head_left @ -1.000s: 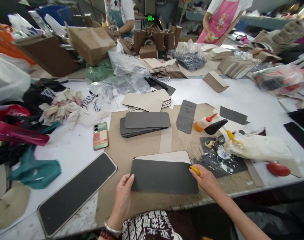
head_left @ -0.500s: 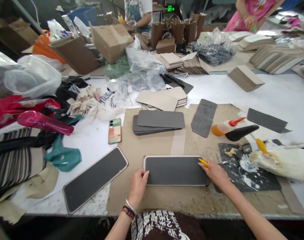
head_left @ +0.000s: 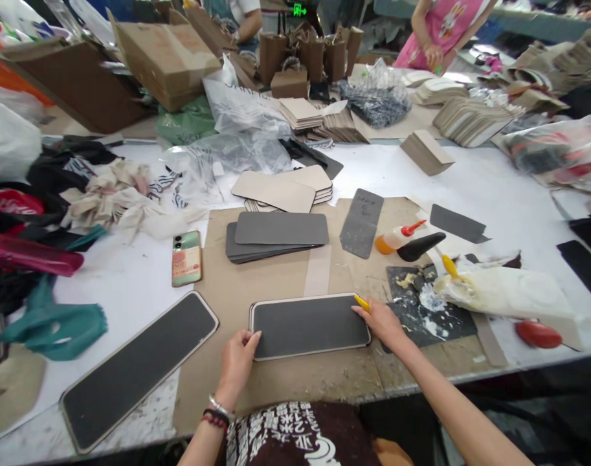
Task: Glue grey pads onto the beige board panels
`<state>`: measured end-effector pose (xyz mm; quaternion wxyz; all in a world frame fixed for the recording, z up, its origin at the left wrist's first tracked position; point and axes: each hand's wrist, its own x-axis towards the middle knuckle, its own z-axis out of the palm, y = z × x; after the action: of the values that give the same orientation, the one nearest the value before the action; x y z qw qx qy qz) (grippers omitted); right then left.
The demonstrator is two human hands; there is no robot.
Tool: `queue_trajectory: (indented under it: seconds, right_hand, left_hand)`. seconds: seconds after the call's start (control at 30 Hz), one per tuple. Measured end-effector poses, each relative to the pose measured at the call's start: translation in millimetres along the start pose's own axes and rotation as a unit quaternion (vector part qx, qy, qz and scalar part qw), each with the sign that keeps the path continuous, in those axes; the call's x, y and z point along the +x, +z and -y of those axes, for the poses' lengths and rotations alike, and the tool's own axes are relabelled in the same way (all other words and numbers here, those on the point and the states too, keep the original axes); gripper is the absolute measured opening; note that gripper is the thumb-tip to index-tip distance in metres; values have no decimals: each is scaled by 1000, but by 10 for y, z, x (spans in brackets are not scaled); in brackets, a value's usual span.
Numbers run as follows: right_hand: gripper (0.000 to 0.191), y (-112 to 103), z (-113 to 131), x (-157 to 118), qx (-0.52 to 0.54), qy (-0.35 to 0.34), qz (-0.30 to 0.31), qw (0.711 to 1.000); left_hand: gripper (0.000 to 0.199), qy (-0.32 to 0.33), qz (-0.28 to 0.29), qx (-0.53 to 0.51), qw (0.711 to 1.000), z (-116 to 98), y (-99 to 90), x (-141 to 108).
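A dark grey rectangular panel with a pale border and rounded corners lies before me, on top of other edges like it. My left hand pinches its lower left edge between thumb and fingers. At the right end, my right hand grips a small yellow pointed tool and rests its fingers on the panel's corner. A similar bordered panel lies slanted to the left. Behind sits a small stack of plain grey boards, with beige pieces beyond it.
To the right are a glue bottle with a red tip, a black pointed bottle, a glue-smeared dark board and a red oval object. A phone and cloth scraps lie left. Two people stand across the table.
The view has swung to the right, so things appear shifted left and the red oval object has come into sight. Both hands keep their places on the panel.
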<state>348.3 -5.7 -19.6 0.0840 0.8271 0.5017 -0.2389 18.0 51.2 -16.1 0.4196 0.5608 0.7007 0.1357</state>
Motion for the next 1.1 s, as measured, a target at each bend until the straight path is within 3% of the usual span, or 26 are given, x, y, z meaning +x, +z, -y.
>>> queue_trajectory:
  seconds: [0.47,0.63,0.83,1.1]
  right_hand:
    - [38,74,-121,138,17,-20,-3,1000]
    - [37,7,-80,-69,-38,1,-45,998]
    - [29,-21,71,-310,-44,27,-42,998]
    - [28,-50,127,-387,-6,35,-71,997]
  left_hand:
    - [25,-13,-26,-18,999,-63,-5,-40]
    - [19,0,-52,-4,999,-47,-13,-112]
    - [22,79,-77,5,994,81,39,-144]
    - [26,53,-69,-80,993,142,-20,-120]
